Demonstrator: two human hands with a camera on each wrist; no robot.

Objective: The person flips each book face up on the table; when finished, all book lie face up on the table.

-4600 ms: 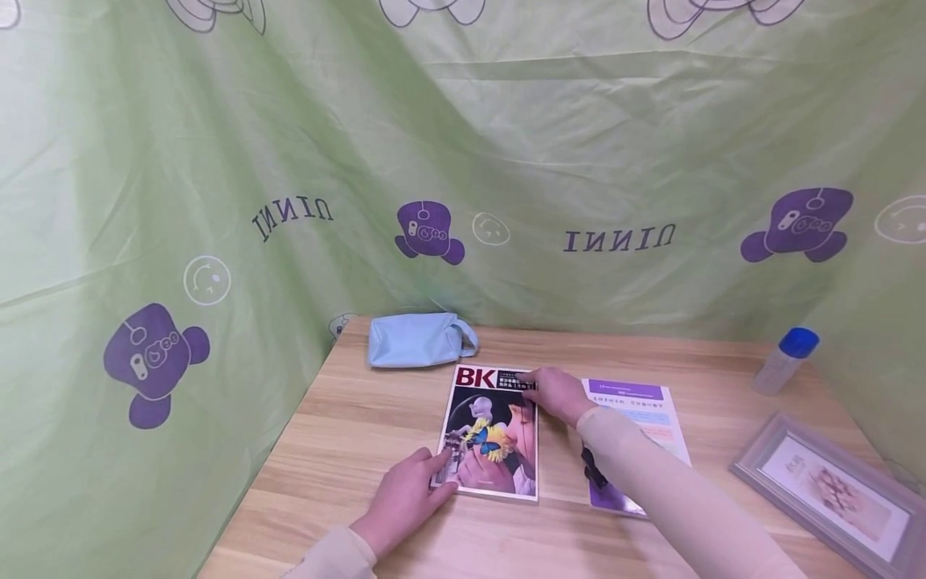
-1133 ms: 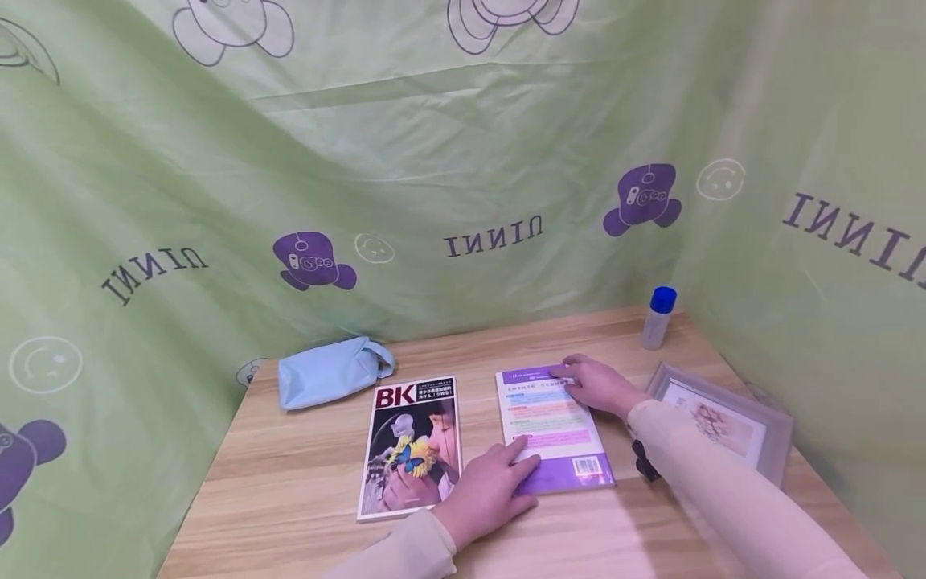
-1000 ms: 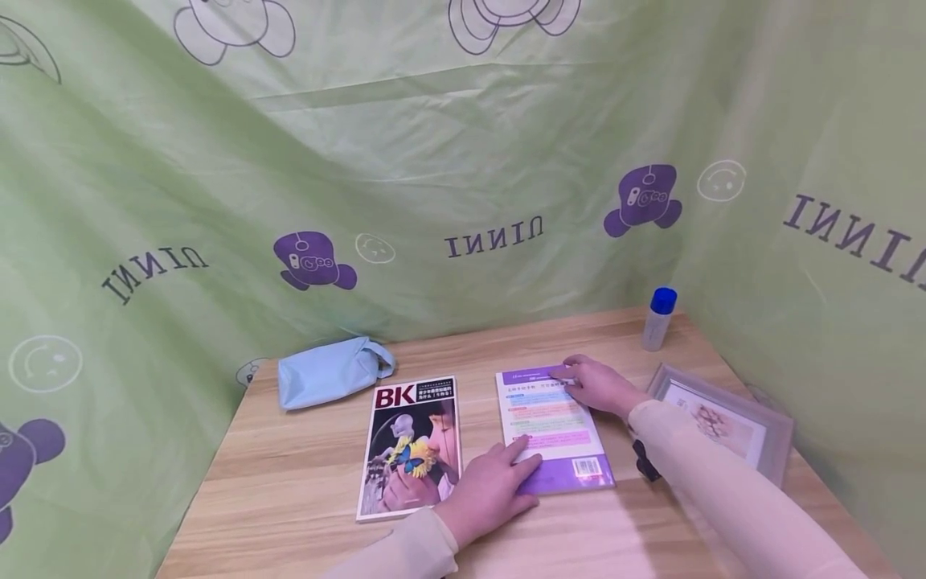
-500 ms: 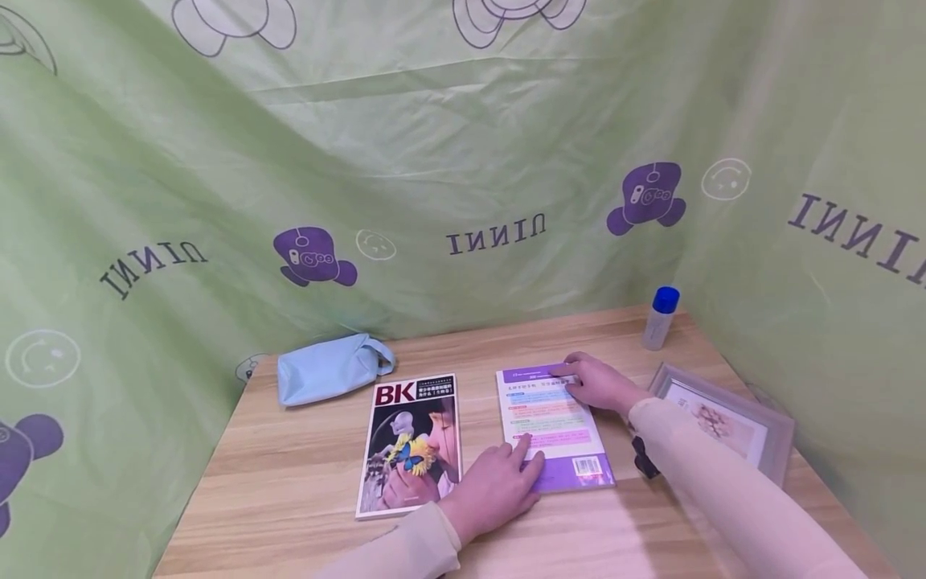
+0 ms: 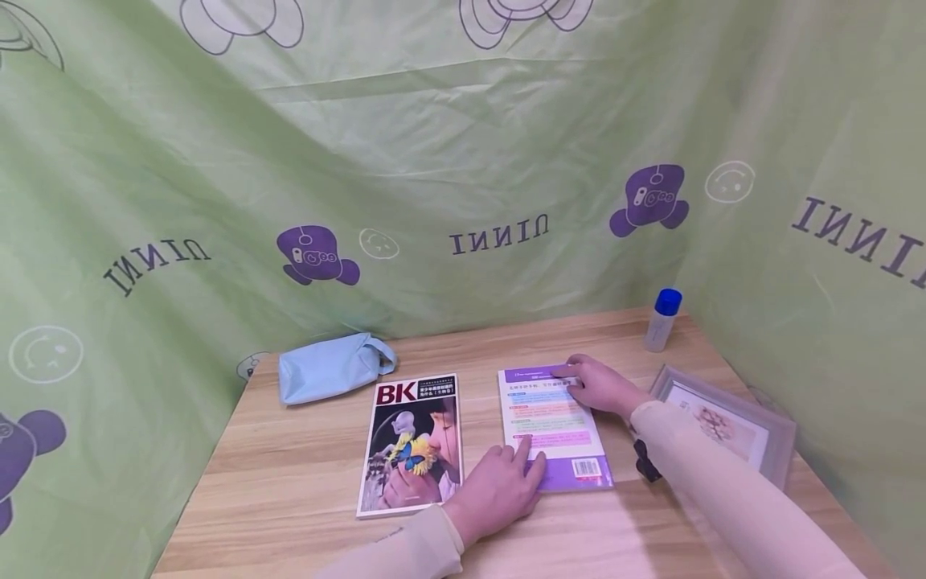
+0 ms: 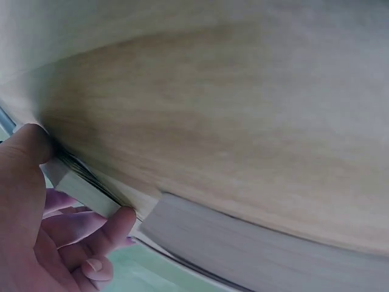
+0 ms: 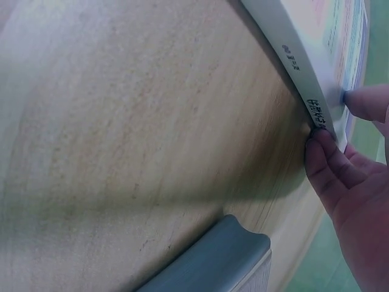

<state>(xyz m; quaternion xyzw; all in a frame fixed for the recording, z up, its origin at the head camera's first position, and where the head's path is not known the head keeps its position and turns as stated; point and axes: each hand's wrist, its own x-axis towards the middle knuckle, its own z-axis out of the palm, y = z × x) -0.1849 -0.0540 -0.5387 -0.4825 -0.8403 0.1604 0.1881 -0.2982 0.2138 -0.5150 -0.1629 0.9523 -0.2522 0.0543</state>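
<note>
A purple and white book (image 5: 553, 422) lies flat on the wooden table (image 5: 304, 474), right of a "BK" magazine (image 5: 412, 442). My left hand (image 5: 506, 486) holds the book's near left corner, index finger on the cover. In the left wrist view the thumb and curled fingers of that hand (image 6: 36, 231) bracket the book's corner (image 6: 79, 188). My right hand (image 5: 600, 388) holds the far right corner. In the right wrist view its thumb lies on the cover and the fingers (image 7: 325, 161) press the book's side edge (image 7: 292, 58).
A light blue pouch (image 5: 333, 368) lies at the back left. A blue-capped bottle (image 5: 661, 319) stands in the back right corner. A grey picture frame (image 5: 723, 418) lies to the right of the book, its corner (image 7: 213, 255) close to my right wrist. Green curtains wall the table.
Several seconds ago both hands held the BK magazine; now they are on the purple book. Over the last second only the left index finger has shifted slightly.
</note>
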